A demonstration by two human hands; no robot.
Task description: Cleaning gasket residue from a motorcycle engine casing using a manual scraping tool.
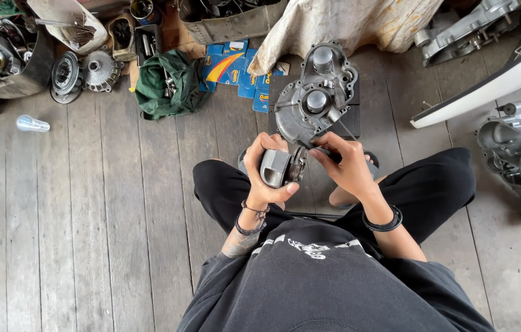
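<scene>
Sitting cross-legged on the plank floor (88,233), the person held a small grey metal engine part (279,167) above the lap. The left hand (265,169) had its fingers wrapped around the part, thumb across the front. The right hand (345,165) pinched a thin dark tool (321,152) in closed fingers, its tip at the part's right side. Just beyond lay a grey engine cover (314,101) on a dark mat (351,120), with a green cloth (168,83) to its left.
</scene>
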